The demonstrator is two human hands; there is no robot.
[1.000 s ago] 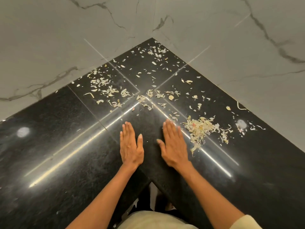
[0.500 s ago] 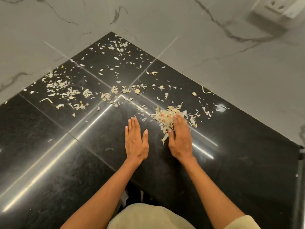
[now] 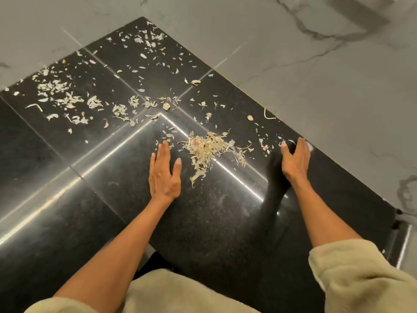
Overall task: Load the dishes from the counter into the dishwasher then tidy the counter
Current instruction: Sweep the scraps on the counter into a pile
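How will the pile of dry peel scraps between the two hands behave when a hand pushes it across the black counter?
The pile of peel scraps looks thin, flaky and loose, so it is probably very light and will likely slide easily on the glossy counter. It will probably spread, leaving flakes behind, as the scattered bits suggest. Pinched up, pieces would likely crumble or fall.

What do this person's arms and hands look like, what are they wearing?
Both forearms are bare. The left hand and right hand wear no gloves, rings or watch. A pale beige fleecy sleeve is pushed up the right arm.
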